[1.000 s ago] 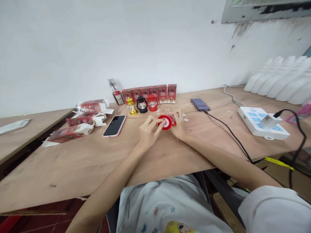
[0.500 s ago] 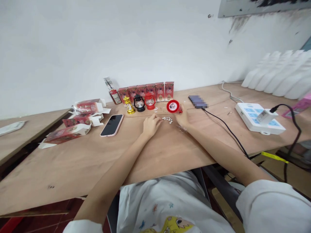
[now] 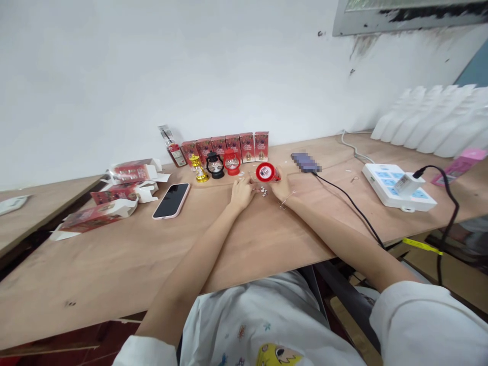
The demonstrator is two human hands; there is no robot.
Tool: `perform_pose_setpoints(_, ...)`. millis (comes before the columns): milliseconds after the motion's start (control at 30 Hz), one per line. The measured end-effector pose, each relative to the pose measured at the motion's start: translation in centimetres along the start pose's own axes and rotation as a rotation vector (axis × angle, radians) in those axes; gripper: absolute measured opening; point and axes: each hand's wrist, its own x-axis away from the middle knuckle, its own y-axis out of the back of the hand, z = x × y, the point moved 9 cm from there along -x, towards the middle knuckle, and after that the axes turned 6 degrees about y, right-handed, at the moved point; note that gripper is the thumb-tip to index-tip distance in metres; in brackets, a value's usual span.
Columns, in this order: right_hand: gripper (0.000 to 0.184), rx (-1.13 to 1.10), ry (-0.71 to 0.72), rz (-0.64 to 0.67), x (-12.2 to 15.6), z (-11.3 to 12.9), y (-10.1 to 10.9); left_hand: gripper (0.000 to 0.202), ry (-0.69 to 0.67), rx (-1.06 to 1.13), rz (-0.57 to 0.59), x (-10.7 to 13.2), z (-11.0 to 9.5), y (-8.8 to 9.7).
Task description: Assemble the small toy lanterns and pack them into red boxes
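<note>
Both hands rest on the table point(image 3: 114, 264), close together: left hand point(image 3: 241, 192) lies loosely curled, holding nothing I can make out, fingertips by small pale bits point(image 3: 263, 190) scattered btwn the hands, prob. spread flat for picking. Right hand point(image 3: 282, 187) touches a red lantern point(image 3: 267, 173) lying on its side, base toward camera; whether it grips, can't tell. Behind: 3 upright lanterns point(image 3: 215, 165), row of boxes point(image 3: 229, 146); phone point(image 3: 171, 200) at left.
</note>
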Motion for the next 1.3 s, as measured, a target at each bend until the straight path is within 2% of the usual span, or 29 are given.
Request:
perform_pose_setpoints(200,0.024,0.016,0.014,0.014,0.2,0.8,-0.2,0.019,-0.031,-0.114,-0.001,-0.1,-0.5,-0.6)
perform_pose_setpoints(433,0.028,-0.006,-0.002,0.016,0.2,0.7,-0.2,0.021,0.076,0.016,-0.013,0.5,0.5,0.2)
perform_pose_setpoints(600,0.022,0.017,-0.002,0.017,0.2,0.7,-0.2,0.021,0.252,0.186,-0.078,0.8,3.0,0.8)
perform_pose_setpoints(700,0.021,0.009,-0.01,0.009,0.2,0.5,-0.2,0.02,0.385,0.286,-0.041,0.8,4.9,0.1)
perform_pose_setpoints(767,0.021,0.006,-0.015,0.003,0.3,0.4,-0.1,0.022,0.412,0.326,-0.014,0.8,5.3,-0.3)
perform_pose_setpoints(1133,0.023,-0.022,0.005,0.027,0.3,0.5,-0.3,0.021,0.188,0.153,0.024,0.6,2.8,-0.3)
perform_pose_setpoints(1300,0.024,-0.021,0.013,0.017,0.4,0.7,-0.2,0.017,0.176,0.145,0.001,0.7,2.6,-0.1)
